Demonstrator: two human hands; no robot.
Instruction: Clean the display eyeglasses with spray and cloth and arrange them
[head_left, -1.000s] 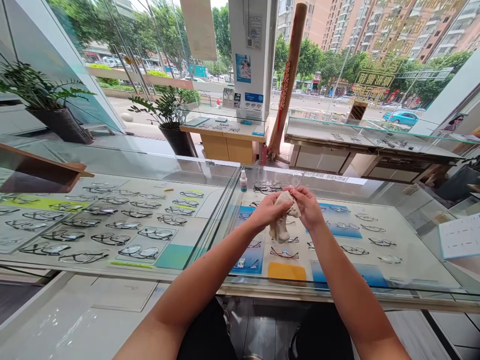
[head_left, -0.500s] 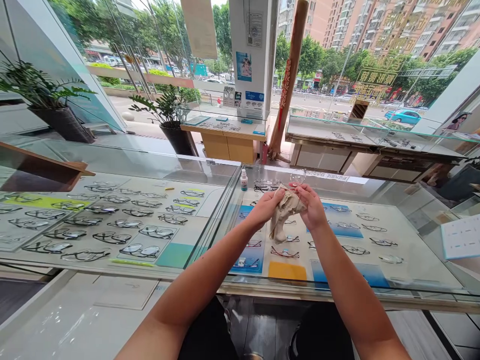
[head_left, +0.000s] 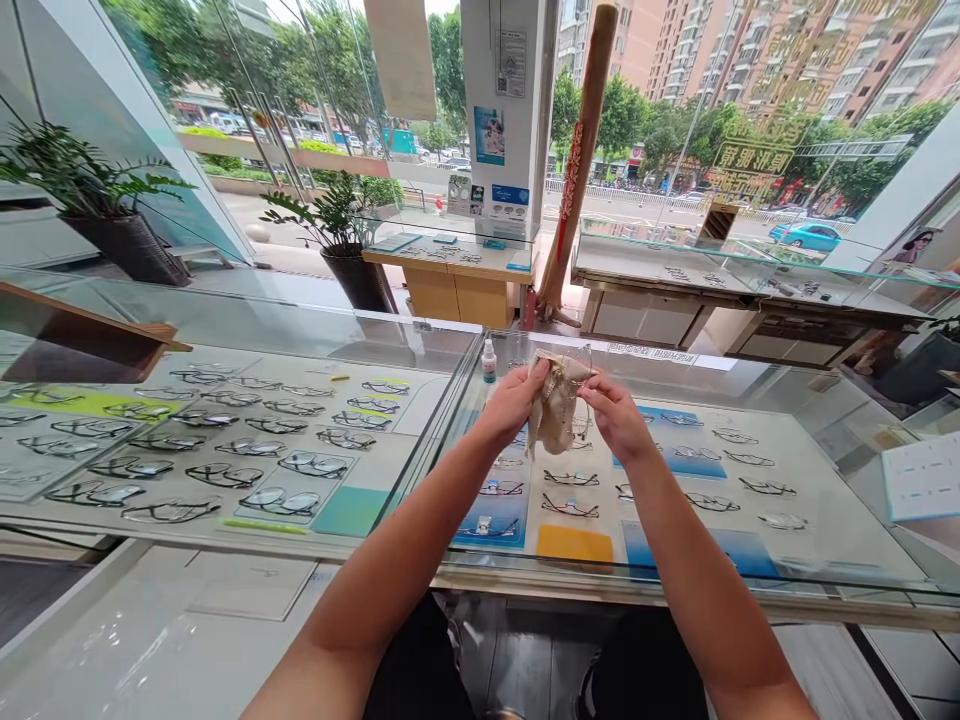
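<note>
My left hand (head_left: 516, 402) is closed on a crumpled beige cloth (head_left: 553, 412), which hangs down over the glass counter. Thin-rimmed eyeglasses (head_left: 585, 384) are partly wrapped in the cloth, so much of the frame is hidden. My right hand (head_left: 616, 412) pinches the eyeglasses at their right side with thumb and fingertips. Both hands are close together above the counter. Just beyond my left hand, a small spray bottle (head_left: 489, 362) with a white top stands upright on the glass.
Below the hands, the glass display case (head_left: 750, 570) holds rows of eyeglasses and a yellow cloth (head_left: 574, 543). Another case (head_left: 352, 540) with many frames adjoins on the left. A wooden stand (head_left: 82, 335) sits at far left. Potted plants (head_left: 360, 275) and further counters are beyond.
The cloth and my left hand have shifted slightly left. The cloth now covers more of the eyeglasses, which have tilted and come lower; my right hand still pinches them.
</note>
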